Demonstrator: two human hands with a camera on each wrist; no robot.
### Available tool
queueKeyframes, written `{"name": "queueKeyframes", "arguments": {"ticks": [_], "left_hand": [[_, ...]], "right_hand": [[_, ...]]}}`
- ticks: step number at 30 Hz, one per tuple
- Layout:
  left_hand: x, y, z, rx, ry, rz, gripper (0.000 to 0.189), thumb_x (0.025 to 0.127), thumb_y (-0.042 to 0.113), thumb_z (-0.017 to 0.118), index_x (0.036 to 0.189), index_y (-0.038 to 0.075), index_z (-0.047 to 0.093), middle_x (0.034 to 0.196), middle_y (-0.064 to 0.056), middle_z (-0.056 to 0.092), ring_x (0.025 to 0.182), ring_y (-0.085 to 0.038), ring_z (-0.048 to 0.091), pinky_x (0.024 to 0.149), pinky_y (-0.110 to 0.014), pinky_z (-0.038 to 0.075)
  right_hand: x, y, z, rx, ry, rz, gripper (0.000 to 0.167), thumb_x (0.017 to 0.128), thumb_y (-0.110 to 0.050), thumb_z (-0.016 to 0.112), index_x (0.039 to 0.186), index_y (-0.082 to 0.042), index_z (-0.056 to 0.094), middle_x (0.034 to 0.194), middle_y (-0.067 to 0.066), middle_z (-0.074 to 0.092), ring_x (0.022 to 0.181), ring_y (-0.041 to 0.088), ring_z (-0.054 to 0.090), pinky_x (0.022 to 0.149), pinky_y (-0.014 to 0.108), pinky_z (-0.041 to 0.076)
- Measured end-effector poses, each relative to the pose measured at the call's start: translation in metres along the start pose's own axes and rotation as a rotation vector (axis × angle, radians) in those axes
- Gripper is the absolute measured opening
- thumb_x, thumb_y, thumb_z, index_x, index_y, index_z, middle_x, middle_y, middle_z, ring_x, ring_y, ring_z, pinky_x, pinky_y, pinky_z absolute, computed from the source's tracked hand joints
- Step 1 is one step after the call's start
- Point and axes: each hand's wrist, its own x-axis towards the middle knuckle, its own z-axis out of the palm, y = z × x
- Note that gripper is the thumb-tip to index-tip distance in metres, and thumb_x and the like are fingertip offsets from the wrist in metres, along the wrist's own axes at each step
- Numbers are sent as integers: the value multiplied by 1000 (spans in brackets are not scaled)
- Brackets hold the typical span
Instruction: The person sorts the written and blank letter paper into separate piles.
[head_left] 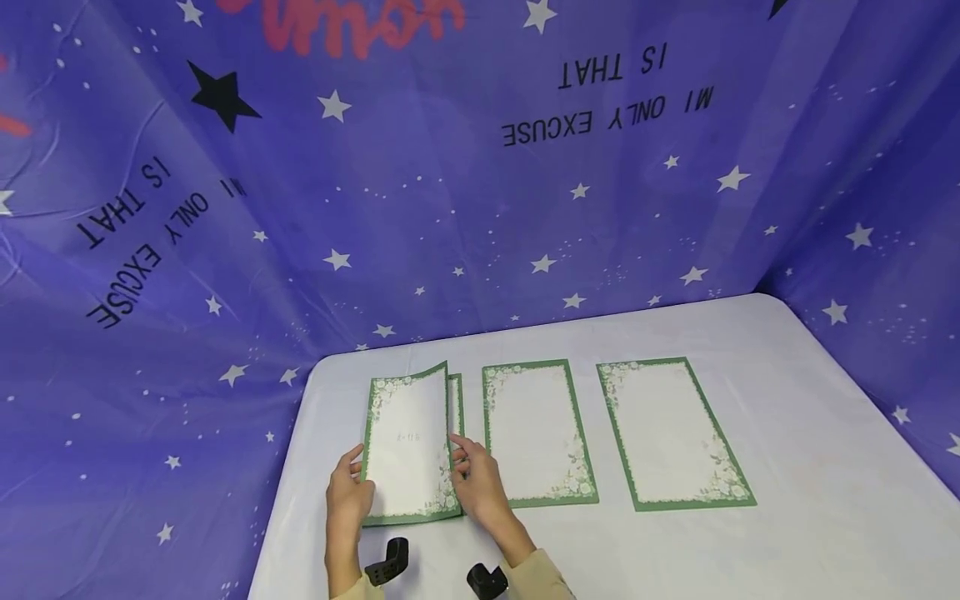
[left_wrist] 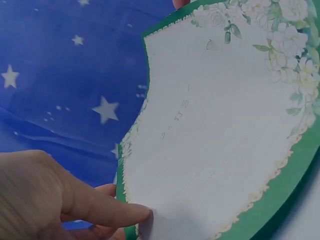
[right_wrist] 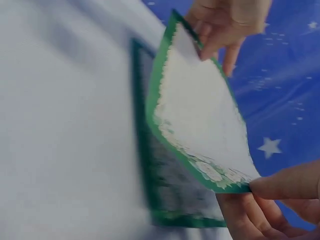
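Observation:
A white sheet of paper (head_left: pixel 408 450) with a green floral border and faint handwriting is lifted off the table and bowed. My left hand (head_left: pixel 349 493) pinches its left edge, the thumb lying on the written face in the left wrist view. On the opposite side my right hand (head_left: pixel 478 483) pinches the edge between thumb and fingers, seen closely in the right wrist view. Beneath the raised sheet lies another bordered sheet (right_wrist: pixel 185 200), mostly hidden; in the head view only its right strip shows.
Two more bordered sheets lie flat to the right: a middle sheet (head_left: pixel 534 437) and a right sheet (head_left: pixel 675 437). All are on a white-covered table (head_left: pixel 817 467). A blue-purple star-printed curtain (head_left: pixel 450 208) hangs behind the table and along its sides.

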Motion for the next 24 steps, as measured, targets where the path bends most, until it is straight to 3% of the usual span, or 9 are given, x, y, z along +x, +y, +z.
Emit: {"name": "queueKeyframes", "arguments": {"ticks": [5,12,18,24], "left_hand": [[8,-12,7,51,10,-2,68,79,-18,45,147,-16,43,129,-41,54,113,-51,56,85,-51,49],[15,-16,13,73,25,18,67,78,-17,48,145,-17,46,126,-42,57,112,-52,56,85,-55,49],[18,-19,17,101,82,11,66,75,-19,51,141,-19,49,116,-40,60,107,-50,55,83,-53,49],[17,-21,20,103,98,-13,66,75,-21,52,141,-20,48,121,-43,57,115,-57,51,94,-62,46]], "right_hand": [[3,9,6,-39,-13,24,54,87,21,59,140,16,54,100,10,58,80,12,53,69,24,49],[8,12,6,-161,-20,33,55,83,22,61,137,25,50,96,13,56,76,13,47,64,27,45],[10,14,10,-243,-15,39,55,80,19,65,133,28,51,92,14,52,78,19,45,69,36,46],[11,12,13,-269,-44,48,57,81,19,63,135,26,50,98,20,54,84,23,49,78,43,50]]}}
